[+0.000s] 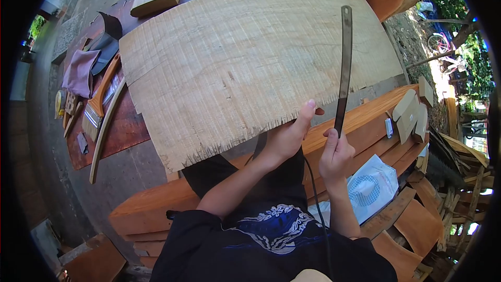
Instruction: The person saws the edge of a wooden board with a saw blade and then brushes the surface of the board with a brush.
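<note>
for good control, the thin metal strip (345,62) calls for a firm pinch near its lower end, with its long edges off the skin and its free end clear of the splintered wooden board (235,68). the right hand (336,157) grasps that lower end, thumb up, so the strip points away from the body; the left hand (288,140) is by the board's near edge, thumb raised, fingers mostly hidden, its grip impossible to tell.
</note>
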Motion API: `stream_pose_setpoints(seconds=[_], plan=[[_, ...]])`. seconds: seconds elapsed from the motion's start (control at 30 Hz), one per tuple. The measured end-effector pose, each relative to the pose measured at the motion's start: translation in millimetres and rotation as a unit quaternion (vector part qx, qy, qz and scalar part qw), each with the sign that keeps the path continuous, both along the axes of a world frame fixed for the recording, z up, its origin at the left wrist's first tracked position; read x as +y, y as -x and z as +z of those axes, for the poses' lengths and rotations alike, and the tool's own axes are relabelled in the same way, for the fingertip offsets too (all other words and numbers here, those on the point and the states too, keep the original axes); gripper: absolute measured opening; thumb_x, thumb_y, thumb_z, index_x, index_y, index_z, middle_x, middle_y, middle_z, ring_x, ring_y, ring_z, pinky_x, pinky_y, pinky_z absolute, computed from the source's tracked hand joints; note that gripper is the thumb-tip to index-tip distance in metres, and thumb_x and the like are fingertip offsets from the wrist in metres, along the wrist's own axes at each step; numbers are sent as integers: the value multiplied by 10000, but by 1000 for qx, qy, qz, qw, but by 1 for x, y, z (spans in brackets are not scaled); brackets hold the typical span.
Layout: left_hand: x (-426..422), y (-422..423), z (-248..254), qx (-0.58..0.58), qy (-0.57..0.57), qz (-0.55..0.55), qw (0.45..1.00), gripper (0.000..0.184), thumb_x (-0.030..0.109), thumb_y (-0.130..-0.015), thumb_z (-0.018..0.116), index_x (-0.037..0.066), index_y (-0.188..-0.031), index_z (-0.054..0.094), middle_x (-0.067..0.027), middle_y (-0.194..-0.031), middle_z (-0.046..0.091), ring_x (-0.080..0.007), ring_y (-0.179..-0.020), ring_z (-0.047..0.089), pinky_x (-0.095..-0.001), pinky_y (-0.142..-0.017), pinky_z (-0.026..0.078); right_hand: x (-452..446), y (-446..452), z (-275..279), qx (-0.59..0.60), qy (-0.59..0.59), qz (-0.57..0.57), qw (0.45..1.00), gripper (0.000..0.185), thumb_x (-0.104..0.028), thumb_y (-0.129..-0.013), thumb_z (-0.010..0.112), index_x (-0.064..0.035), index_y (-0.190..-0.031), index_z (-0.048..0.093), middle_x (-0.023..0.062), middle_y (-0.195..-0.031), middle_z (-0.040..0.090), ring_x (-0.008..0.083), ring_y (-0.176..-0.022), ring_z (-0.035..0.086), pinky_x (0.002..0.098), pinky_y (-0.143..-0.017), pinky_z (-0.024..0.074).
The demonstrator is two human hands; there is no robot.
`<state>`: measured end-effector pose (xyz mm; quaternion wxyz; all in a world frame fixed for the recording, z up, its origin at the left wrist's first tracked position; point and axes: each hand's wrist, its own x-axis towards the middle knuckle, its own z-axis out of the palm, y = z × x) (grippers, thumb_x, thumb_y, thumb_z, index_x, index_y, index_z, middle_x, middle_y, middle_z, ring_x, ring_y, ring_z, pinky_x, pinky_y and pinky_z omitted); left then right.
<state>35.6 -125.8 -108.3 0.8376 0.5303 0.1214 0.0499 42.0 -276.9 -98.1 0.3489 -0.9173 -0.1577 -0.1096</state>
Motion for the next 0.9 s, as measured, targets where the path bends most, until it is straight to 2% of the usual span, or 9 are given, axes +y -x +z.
stream_pose_setpoints(seconds=[0.13,0.27,0.33,0.5,0.67,0.8,0.9], plan=[[1,3,0,-9,-2,-6,1000,401,366,-1023,544,12,-930,708,45,-529,445,-48,-471,415,-244,-466,356,17,-25,36,34,62,0,997,204,-107,-999,527,13,-876,637,186,-713,670,372,-633,676,430,-551,498],[0,3,-2,-7,10,-11,1000,401,365,-1026,539,13,-930,706,50,-530,432,-45,-474,406,-246,-465,349,3,4,3,-5,-2,-8,1000,215,-119,-1008,523,1,-861,624,181,-681,647,379,-610,653,439,-524,468],[0,2,5,-5,7,-2,1000,416,341,-1035,505,-10,-903,685,6,-553,485,-66,-478,426,-249,-487,379,0,15,1,3,-14,-11,1000,223,-128,-1012,523,1,-856,618,181,-677,643,383,-608,648,440,-518,461],[-1,7,4,1,-11,-11,1000,413,318,-1040,490,-9,-853,660,-16,-559,494,-80,-501,463,-256,-516,415,12,-15,31,28,40,5,999,222,-119,-1010,521,3,-854,622,179,-692,657,378,-625,661,433,-528,473],[-2,6,6,3,2,3,1000,416,297,-1037,493,28,-738,599,-15,-552,475,-100,-529,498,-267,-527,434,-4,9,20,23,33,-2,999,200,-112,-1006,521,-2,-867,616,183,-652,623,389,-599,640,453,-509,445],[-2,7,3,-5,-4,-2,1000,465,306,-1040,480,61,-650,544,-8,-523,442,-114,-536,510,-289,-603,475,15,-9,45,42,73,-10,996,202,-111,-997,534,9,-859,619,190,-645,624,391,-599,646,450,-517,458],[-1,5,3,-25,-4,3,1000,493,316,-1042,470,74,-615,523,-5,-503,418,-118,-550,522,-314,-678,500,9,2,40,51,67,-22,996,206,-116,-994,541,8,-849,616,196,-636,617,394,-596,644,451,-517,457]])
